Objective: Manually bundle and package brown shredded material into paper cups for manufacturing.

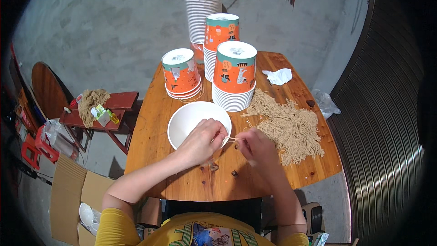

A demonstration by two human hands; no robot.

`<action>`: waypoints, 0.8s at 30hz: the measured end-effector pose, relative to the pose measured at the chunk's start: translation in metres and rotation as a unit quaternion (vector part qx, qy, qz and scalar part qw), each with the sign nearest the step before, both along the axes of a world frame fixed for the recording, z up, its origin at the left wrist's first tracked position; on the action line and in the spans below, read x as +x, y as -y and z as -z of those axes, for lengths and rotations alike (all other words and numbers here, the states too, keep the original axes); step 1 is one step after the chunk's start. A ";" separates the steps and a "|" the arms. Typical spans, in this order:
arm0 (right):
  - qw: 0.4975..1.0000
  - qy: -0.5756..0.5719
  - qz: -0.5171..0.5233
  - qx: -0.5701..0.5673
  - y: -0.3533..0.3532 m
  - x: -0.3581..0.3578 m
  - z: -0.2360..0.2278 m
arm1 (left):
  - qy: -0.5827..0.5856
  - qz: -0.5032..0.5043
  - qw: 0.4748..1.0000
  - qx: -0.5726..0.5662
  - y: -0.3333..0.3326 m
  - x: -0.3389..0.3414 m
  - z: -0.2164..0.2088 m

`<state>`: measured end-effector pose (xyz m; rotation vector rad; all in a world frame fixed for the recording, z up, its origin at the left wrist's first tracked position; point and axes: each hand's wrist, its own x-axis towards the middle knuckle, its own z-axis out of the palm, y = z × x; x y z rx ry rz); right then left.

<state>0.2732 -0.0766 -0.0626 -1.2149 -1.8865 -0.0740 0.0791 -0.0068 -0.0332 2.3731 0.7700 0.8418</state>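
Observation:
A white-lined paper tub [185,123] lies with its mouth tilted up toward me near the middle of the table. My left hand [205,137] is closed at the tub's right rim, its fingers pinching a thin beige string [233,139]. On the other side, my right hand [258,146] pinches the same string just right of the tub, and a short length stretches between the two hands. The outer wall of the tub is mostly hidden by my left hand and forearm. Right of my right hand lies a loose heap of beige strings [296,130].
Upside-down stacks of orange-and-green paper tubs [234,70] stand behind, with a smaller stack [181,74] at left and a tall white stack [202,11] farthest back. Crumpled white paper [278,76] lies at right on the wooden table [182,184]. A cardboard box [68,196] sits lower left, near a red bench [116,123].

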 end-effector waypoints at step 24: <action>0.998 0.022 -0.055 0.009 -0.011 -0.013 -0.034 | 0.019 0.011 0.999 0.039 0.016 -0.012 -0.006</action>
